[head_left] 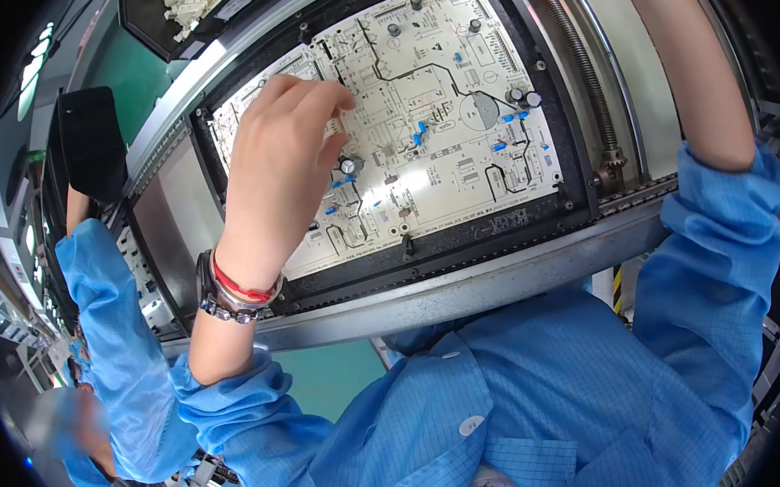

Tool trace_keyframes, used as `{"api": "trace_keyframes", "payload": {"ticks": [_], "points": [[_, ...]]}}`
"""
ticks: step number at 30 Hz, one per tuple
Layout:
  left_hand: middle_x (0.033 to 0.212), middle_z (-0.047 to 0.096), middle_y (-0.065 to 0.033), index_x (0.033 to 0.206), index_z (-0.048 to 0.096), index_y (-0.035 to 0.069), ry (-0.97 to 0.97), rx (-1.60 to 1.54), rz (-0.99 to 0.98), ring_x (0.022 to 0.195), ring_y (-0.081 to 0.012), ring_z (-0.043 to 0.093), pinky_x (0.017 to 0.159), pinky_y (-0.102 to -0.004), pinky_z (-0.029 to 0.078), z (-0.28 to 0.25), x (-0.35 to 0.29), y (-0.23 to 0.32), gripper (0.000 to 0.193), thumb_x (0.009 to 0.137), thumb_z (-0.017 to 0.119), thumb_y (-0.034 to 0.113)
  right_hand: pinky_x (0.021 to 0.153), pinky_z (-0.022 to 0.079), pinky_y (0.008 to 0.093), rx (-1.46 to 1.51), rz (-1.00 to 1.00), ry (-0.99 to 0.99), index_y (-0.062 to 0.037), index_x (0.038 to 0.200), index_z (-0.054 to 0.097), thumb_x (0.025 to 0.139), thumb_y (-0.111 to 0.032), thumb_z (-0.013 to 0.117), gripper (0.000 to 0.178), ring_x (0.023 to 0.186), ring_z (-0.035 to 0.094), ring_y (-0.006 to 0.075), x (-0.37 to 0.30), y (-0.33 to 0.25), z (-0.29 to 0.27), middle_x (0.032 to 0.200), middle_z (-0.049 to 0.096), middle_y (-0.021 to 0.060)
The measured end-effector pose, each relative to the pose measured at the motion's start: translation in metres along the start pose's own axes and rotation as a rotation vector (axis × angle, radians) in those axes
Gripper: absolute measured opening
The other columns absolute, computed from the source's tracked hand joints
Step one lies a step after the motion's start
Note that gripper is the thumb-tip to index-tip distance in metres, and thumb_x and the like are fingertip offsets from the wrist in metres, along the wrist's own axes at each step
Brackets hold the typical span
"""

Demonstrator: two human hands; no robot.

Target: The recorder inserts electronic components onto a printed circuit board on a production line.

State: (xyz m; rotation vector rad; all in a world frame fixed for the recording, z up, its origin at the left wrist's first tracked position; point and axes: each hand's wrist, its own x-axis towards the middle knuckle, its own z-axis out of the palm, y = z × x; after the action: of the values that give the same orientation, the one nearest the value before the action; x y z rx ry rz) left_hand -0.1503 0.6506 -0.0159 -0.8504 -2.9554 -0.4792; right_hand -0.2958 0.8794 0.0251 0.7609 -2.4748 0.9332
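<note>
My left hand [284, 152] is over the left part of a white printed circuit board [402, 186]. Its fingers are curled, with a gap between the index fingertip and the thumb, and I see nothing between them. A black capacitor [350, 165] stands on the board close to the thumb. Several blue components [419, 134] and dark round capacitors [524, 98] are set in the board. A black frame [498, 222] surrounds the board. My right forearm [699, 75] reaches past the upper edge, so my right hand is out of view.
A black bin [158, 19] of small white parts stands at the upper left. A metal rail [459, 279] runs along the near side. A coiled spring-like hose [584, 68] lies right of the frame. Another person's blue sleeve [114, 307] and a black container [93, 140] are at left.
</note>
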Motion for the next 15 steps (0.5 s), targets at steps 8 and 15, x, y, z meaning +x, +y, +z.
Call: {"api": "trace_keyframes", "payload": {"ticks": [8, 15], "points": [[0.085, 0.067, -0.0012, 0.100, 0.066, 0.008, 0.354, 0.146, -0.034, 0.072, -0.0075, 0.059, 0.062, -0.0191, 0.046, -0.041, 0.041, -0.077, 0.018, 0.082, 0.064, 0.010, 0.068, 0.051, 0.0253, 0.329, -0.027, -0.532, -0.0053, 0.100, 0.064, 0.079, -0.001, 0.060, 0.022, 0.075, 0.063, 0.0158, -0.107, -0.039, 0.014, 0.083, 0.064, 0.0074], [0.097, 0.062, -0.0220, 0.102, 0.063, -0.001, 0.019, 0.190, -0.176, 0.086, -0.0308, 0.062, 0.075, -0.0349, 0.048, -0.044, 0.104, -0.083, 0.025, 0.080, 0.054, 0.005, 0.064, 0.050, 0.0315, 0.298, -0.231, -0.412, -0.0045, 0.085, 0.061, 0.070, 0.002, 0.066, 0.018, 0.076, 0.060, 0.0243, -0.154, -0.049, 0.030, 0.083, 0.062, 0.0068]]}}
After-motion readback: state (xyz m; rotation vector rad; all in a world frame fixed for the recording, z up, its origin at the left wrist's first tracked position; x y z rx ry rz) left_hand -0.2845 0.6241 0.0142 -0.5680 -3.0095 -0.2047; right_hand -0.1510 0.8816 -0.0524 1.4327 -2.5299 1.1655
